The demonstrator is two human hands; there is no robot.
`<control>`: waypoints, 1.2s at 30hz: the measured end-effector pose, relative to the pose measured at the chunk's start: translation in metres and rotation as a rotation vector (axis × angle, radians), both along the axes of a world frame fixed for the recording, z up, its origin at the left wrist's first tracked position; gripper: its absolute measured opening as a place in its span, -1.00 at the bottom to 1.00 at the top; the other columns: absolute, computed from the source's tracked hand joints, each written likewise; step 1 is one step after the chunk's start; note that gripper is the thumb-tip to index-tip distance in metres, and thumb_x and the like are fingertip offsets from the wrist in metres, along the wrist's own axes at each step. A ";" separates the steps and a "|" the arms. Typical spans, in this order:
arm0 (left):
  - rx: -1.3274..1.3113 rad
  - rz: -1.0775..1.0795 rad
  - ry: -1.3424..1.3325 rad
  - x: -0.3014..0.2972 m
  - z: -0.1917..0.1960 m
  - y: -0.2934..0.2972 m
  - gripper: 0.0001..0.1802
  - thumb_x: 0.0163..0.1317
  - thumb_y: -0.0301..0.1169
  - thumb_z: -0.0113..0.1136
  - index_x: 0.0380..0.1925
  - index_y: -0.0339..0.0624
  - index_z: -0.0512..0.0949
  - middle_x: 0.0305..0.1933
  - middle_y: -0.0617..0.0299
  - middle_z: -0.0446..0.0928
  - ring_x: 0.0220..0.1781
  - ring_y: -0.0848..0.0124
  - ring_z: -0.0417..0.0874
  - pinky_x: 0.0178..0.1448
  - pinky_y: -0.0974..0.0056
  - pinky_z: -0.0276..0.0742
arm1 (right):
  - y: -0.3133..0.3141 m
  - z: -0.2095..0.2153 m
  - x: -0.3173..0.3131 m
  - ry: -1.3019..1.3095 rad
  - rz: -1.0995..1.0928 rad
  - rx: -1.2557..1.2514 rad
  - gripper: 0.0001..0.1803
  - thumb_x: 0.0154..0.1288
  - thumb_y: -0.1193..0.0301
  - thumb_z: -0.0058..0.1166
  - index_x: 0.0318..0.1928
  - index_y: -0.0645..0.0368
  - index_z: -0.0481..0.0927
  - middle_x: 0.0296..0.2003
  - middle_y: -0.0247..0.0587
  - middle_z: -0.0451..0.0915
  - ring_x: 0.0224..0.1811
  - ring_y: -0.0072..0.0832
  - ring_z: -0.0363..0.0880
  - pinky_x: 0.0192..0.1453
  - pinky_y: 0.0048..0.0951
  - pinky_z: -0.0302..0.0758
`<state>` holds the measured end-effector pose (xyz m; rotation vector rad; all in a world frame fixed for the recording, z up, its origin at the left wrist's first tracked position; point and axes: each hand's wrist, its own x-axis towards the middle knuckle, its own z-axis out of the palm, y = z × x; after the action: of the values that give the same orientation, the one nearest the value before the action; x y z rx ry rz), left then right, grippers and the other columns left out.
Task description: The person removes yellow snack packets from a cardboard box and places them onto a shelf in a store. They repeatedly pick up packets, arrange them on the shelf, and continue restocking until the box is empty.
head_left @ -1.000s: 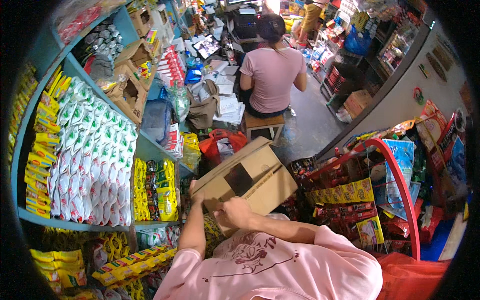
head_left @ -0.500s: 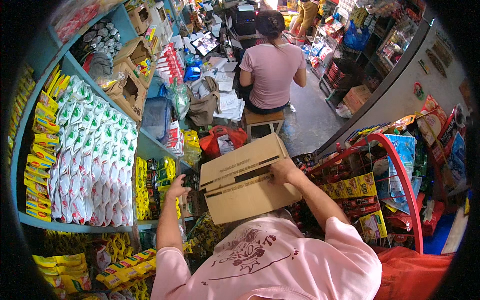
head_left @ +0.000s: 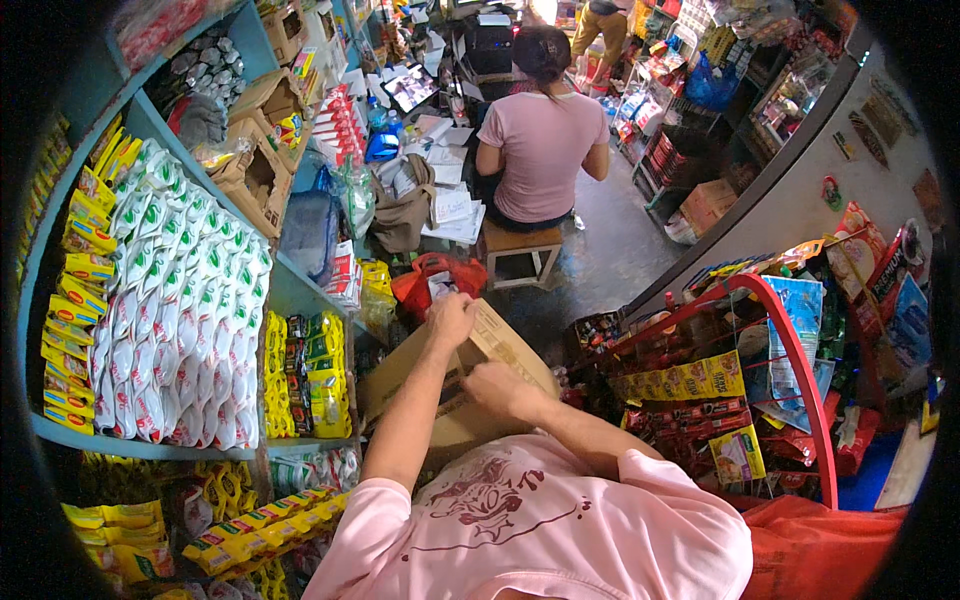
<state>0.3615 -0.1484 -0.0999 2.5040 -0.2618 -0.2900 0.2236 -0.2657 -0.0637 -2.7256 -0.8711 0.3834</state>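
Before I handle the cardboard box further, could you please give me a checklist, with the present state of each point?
1. Left hand on the cardboard box: ok, at its far edge.
2. Right hand on the cardboard box: ok, fingers curled; firmness of hold cannot tell.
3. Cardboard box supported from below: cannot tell, its underside is hidden.
4. Cardboard box clear of the red plastic bag: cannot tell, they overlap in this view.
5. Right forearm apart from the red curved rail: ok, a gap shows.
6. Seated co-worker facing this way: not ok, back turned.
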 end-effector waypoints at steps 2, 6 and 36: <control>-0.096 0.026 -0.195 -0.001 -0.027 -0.001 -0.82 0.29 -0.22 0.34 -0.27 -0.02 0.79 -0.18 0.04 0.75 -0.06 0.00 0.76 0.05 -0.10 0.63 | -0.004 0.022 -0.001 0.020 0.025 0.011 -0.86 0.19 0.42 0.24 -0.43 0.22 0.76 -0.39 0.08 0.75 -0.30 -0.01 0.79 -0.18 -0.04 0.71; -0.068 -0.015 -0.144 0.005 -0.036 -0.023 -0.82 0.29 -0.22 0.31 -0.24 0.00 0.78 -0.19 0.01 0.75 0.00 -0.05 0.73 0.09 -0.15 0.60 | -0.008 0.042 -0.008 0.066 -0.043 0.041 -0.87 0.19 0.44 0.24 -0.39 0.24 0.77 -0.39 0.15 0.74 -0.26 0.04 0.79 -0.14 -0.02 0.71; 0.659 -0.768 0.347 -0.174 -0.140 0.038 -0.22 0.39 0.34 -0.10 0.31 0.01 0.54 0.34 0.04 0.53 0.39 0.03 0.49 0.43 -0.33 0.24 | -0.007 -0.004 0.033 0.746 0.317 -0.193 -0.46 0.39 -0.09 0.20 0.02 0.11 0.79 -0.08 -0.04 0.80 -0.14 -0.11 0.78 -0.01 -0.04 0.67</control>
<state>0.1879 -0.1104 -0.2400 2.7850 -1.1319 -1.2774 0.2569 -0.2727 -0.0675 -2.2673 -1.0521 1.4856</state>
